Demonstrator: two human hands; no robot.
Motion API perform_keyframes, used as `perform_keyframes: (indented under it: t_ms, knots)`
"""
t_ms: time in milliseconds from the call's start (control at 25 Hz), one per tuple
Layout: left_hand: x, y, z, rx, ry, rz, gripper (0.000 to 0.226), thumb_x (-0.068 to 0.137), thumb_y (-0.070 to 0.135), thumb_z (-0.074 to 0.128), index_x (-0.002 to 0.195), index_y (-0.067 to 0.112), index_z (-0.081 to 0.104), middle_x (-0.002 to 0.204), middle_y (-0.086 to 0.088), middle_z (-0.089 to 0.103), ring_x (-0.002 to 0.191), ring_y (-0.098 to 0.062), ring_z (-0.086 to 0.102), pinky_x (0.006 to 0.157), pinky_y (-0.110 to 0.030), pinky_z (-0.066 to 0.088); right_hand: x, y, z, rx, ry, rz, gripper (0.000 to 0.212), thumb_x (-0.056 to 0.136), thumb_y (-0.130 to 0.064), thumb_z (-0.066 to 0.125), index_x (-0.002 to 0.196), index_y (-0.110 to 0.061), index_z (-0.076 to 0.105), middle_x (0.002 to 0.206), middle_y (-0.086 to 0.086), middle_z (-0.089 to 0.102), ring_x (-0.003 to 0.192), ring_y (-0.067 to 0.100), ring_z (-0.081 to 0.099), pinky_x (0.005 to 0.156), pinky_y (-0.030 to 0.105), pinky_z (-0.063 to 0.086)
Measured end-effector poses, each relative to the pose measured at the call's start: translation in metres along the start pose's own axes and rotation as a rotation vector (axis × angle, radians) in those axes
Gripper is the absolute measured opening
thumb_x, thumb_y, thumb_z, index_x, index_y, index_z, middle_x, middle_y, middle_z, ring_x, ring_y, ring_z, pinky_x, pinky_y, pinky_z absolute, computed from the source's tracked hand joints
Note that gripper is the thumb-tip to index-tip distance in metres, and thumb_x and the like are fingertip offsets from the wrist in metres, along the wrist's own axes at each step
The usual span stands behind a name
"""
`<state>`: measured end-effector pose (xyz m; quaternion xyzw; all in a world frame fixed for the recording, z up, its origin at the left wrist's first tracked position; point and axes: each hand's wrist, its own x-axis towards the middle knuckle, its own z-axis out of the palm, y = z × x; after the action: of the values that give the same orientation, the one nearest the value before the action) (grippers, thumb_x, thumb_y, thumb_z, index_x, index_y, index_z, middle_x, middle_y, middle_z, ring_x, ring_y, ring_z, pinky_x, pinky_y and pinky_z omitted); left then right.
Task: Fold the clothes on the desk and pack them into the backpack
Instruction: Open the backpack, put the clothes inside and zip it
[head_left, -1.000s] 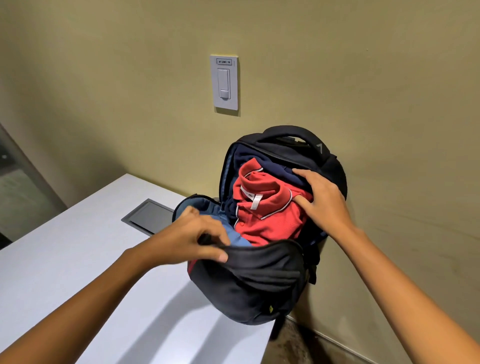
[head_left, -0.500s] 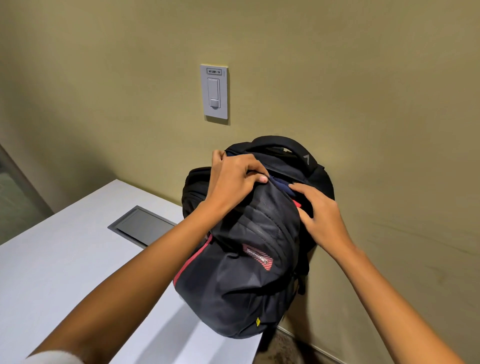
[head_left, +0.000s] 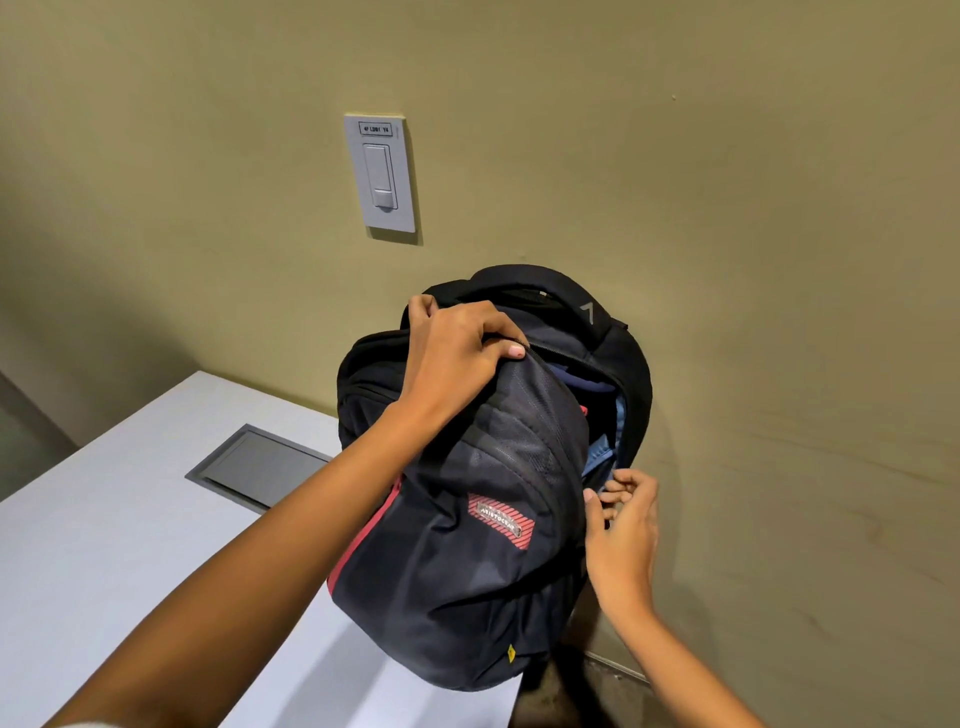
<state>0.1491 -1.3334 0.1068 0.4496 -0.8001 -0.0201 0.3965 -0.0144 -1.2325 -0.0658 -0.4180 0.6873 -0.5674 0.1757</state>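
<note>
Backpack (head_left: 467, 571), black with a red side stripe and a red logo patch, stands upright at the far right corner of a white desk (head_left: 104, 571), its back against an olive wall. The left hand (head_left: 457, 353) grips the top of the front flap, fingers curled over the fabric, holding the flap up against the pack's body. The right hand (head_left: 623, 525) is lower down at the pack's right side, fingertips bunched together and pinching at the edge of the opening; what they pinch is too small to tell. Between the hands the main compartment gapes in a narrow slit. Inside it, dark navy clothes (head_left: 584, 382) and a sliver of red show beside light-blue fabric. A carry handle (head_left: 545, 283) arches over the top. A grey hatch (head_left: 260, 465) sits flush in the desk left of the pack. A grey wall switch (head_left: 382, 174) is mounted above.
</note>
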Motion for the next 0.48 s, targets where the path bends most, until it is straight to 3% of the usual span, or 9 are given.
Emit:
perform_keyframes:
  t_ms: [120, 200, 280, 400, 480]
  knots:
    - [0.000, -0.003, 0.000, -0.012, -0.001, -0.004, 0.005, 0.080, 0.032, 0.073, 0.076, 0.034, 0.072, 0.085, 0.021, 0.069, 0.083, 0.002, 0.052, 0.079, -0.028, 0.015, -0.007, 0.004, 0.007, -0.016, 0.086, 0.120, 0.028, 0.090, -0.005, 0.063, 0.111, -0.002, 0.045, 0.109, 0.009, 0.042, 0.082, 0.023, 0.053, 0.076, 0.030, 0.043]
    - [-0.001, -0.004, 0.001, -0.009, 0.003, -0.002, 0.004, 0.080, 0.032, 0.072, 0.077, 0.035, 0.072, 0.085, 0.020, 0.069, 0.083, 0.002, 0.052, 0.079, -0.028, 0.015, -0.008, 0.013, 0.008, -0.042, -0.019, 0.238, 0.019, 0.096, -0.012, 0.056, 0.109, -0.004, 0.046, 0.104, 0.009, 0.049, 0.084, 0.025, 0.054, 0.076, 0.031, 0.040]
    - [-0.001, -0.004, 0.001, -0.009, 0.004, -0.005, 0.005, 0.080, 0.032, 0.071, 0.077, 0.035, 0.072, 0.085, 0.019, 0.069, 0.082, 0.001, 0.052, 0.078, -0.029, 0.016, -0.008, 0.021, 0.006, -0.085, -0.235, 0.320, 0.008, 0.101, -0.015, 0.045, 0.097, -0.009, 0.047, 0.084, 0.009, 0.057, 0.078, 0.026, 0.055, 0.068, 0.035, 0.040]
    - [-0.002, -0.002, 0.001, -0.023, 0.004, -0.028, 0.005, 0.081, 0.030, 0.071, 0.078, 0.035, 0.073, 0.084, 0.018, 0.068, 0.082, 0.001, 0.052, 0.079, -0.030, 0.017, -0.007, 0.025, -0.002, -0.110, -0.436, 0.304, 0.022, 0.101, -0.003, 0.039, 0.093, -0.016, 0.054, 0.084, 0.004, 0.062, 0.079, 0.020, 0.057, 0.063, 0.015, 0.043]
    - [-0.002, -0.001, 0.001, -0.018, 0.002, -0.031, 0.005, 0.080, 0.030, 0.072, 0.078, 0.035, 0.073, 0.084, 0.018, 0.068, 0.082, 0.001, 0.053, 0.079, -0.031, 0.016, -0.002, 0.023, -0.006, -0.181, -0.521, 0.248, 0.033, 0.094, 0.010, 0.037, 0.099, -0.015, 0.057, 0.088, 0.004, 0.063, 0.081, 0.018, 0.056, 0.064, 0.013, 0.041]
